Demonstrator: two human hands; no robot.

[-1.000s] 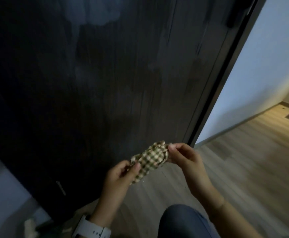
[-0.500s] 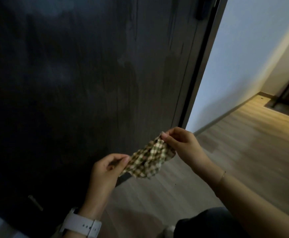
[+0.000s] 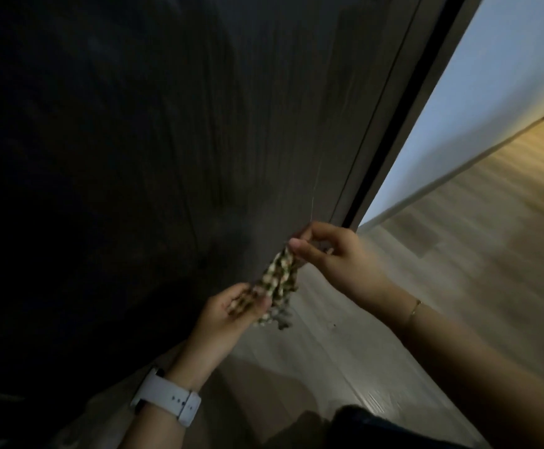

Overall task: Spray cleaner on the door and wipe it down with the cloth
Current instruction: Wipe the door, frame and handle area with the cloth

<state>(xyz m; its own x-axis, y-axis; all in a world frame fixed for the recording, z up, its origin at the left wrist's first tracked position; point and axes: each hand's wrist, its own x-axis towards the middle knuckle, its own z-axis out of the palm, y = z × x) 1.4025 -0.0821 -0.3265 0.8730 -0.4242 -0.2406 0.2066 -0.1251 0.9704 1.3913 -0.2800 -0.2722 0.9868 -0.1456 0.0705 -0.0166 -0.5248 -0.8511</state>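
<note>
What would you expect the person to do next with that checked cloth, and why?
Probably bunch the cloth into one hand and press it to the door. Right now the left hand and right hand each pinch an end, and the cloth hangs clear of the door.

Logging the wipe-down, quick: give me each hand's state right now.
Left hand: fingers curled round the lower end of the checked cloth.
Right hand: pinches the cloth's upper end.
</note>
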